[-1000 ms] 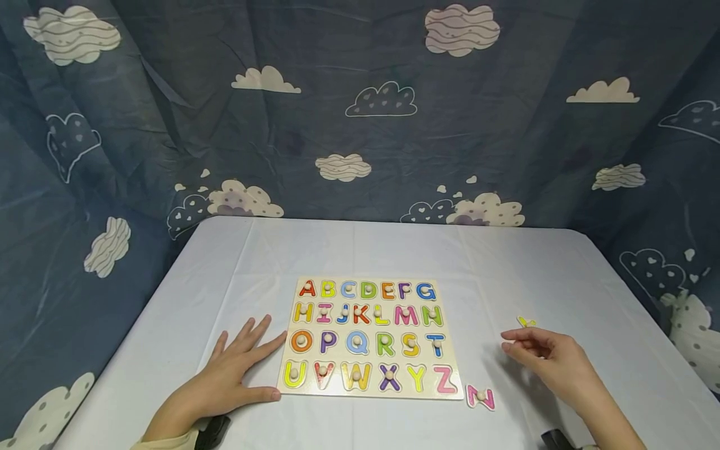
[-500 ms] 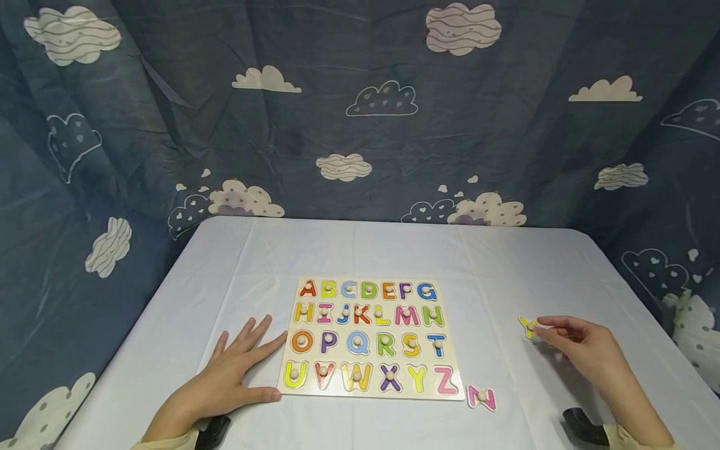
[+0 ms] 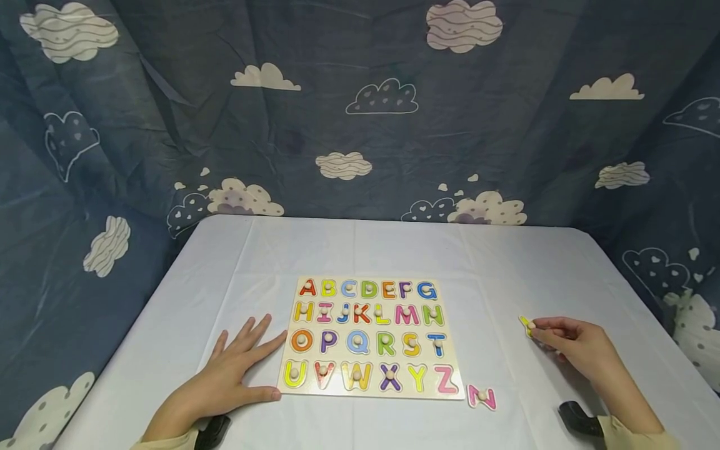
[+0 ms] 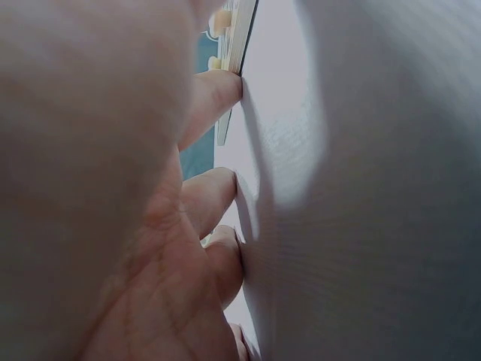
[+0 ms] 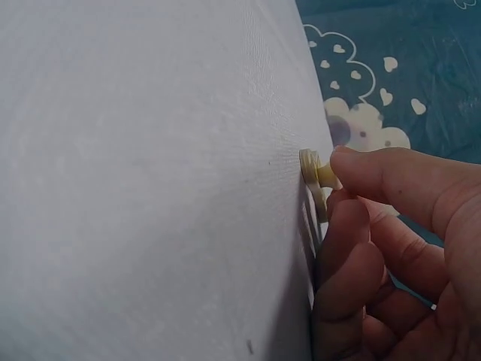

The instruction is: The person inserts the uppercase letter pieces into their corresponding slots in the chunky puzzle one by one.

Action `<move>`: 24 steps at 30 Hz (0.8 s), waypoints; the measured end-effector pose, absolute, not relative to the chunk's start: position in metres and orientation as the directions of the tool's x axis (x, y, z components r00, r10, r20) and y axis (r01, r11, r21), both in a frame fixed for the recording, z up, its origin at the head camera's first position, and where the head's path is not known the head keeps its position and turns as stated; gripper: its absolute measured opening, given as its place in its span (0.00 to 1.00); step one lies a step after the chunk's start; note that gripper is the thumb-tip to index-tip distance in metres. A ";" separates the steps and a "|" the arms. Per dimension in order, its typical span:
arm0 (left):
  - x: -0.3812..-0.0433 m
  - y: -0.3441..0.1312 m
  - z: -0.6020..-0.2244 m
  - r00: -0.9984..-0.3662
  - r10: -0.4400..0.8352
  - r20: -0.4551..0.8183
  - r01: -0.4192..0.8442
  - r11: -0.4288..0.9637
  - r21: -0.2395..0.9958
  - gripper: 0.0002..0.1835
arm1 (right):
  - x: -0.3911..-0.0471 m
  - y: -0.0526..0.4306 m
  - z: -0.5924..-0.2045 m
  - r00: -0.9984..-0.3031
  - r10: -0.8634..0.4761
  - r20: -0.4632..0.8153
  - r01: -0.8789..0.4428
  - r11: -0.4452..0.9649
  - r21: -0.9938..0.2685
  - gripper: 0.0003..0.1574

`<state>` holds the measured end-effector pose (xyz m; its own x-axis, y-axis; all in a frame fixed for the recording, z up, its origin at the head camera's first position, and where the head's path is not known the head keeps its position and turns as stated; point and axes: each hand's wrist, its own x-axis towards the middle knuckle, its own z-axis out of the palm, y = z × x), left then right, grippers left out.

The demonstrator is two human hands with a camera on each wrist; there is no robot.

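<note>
A wooden alphabet puzzle board (image 3: 371, 395) lies on the white-covered table. Knobbed letter pieces sit in it from A to X; the Y recess (image 3: 417, 377) and Z recess (image 3: 445, 379) show no knobs. My left hand (image 3: 227, 375) rests with fingers spread, thumb and index finger at the board's left edge. To the right of the board, my right hand (image 3: 576, 344) pinches the knob of a yellow letter Y piece (image 3: 526, 325) between thumb and index finger. The right wrist view shows this Y piece (image 5: 310, 167) edge-on, close to the cloth. A pink letter Z piece (image 3: 481, 397) lies by the board's lower right corner.
White cloth (image 3: 360, 247) covers the table. A dark blue curtain (image 3: 360, 137) with cloud prints hangs behind it and at both sides. Black wrist devices sit under the left wrist (image 3: 212, 431) and beside the right wrist (image 3: 579, 420).
My right hand has moved right to the yellow Y piece, taken its knob and tipped the piece. The left hand and board have stayed in place.
</note>
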<state>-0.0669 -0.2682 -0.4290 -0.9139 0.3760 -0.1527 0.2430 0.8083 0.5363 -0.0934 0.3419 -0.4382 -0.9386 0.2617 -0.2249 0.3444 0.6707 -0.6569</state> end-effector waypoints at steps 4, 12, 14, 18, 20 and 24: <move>-0.067 -0.268 -0.429 -0.913 0.377 -0.155 0.241 0.807 0.540 0.55 | -0.094 0.340 -0.438 -0.942 0.258 -0.213 0.334 0.676 -0.657 0.33; -0.068 -0.268 -0.430 -0.915 0.368 -0.164 0.231 0.812 0.536 0.55 | -0.096 0.339 -0.439 -0.946 0.247 -0.208 0.322 0.682 -0.656 0.33; -0.068 -0.268 -0.429 -0.915 0.371 -0.161 0.234 0.811 0.536 0.55 | -0.097 0.339 -0.439 -0.947 0.248 -0.203 0.320 0.686 -0.653 0.32; -0.068 -0.268 -0.429 -0.914 0.373 -0.160 0.237 0.811 0.536 0.55 | -0.098 0.338 -0.438 -0.950 0.246 -0.192 0.311 0.692 -0.651 0.32; -0.068 -0.268 -0.429 -0.914 0.373 -0.160 0.237 0.810 0.537 0.55 | -0.098 0.338 -0.437 -0.949 0.250 -0.191 0.313 0.698 -0.644 0.31; -0.068 -0.268 -0.429 -0.913 0.374 -0.160 0.237 0.809 0.537 0.55 | -0.099 0.337 -0.438 -0.949 0.254 -0.188 0.315 0.718 -0.621 0.29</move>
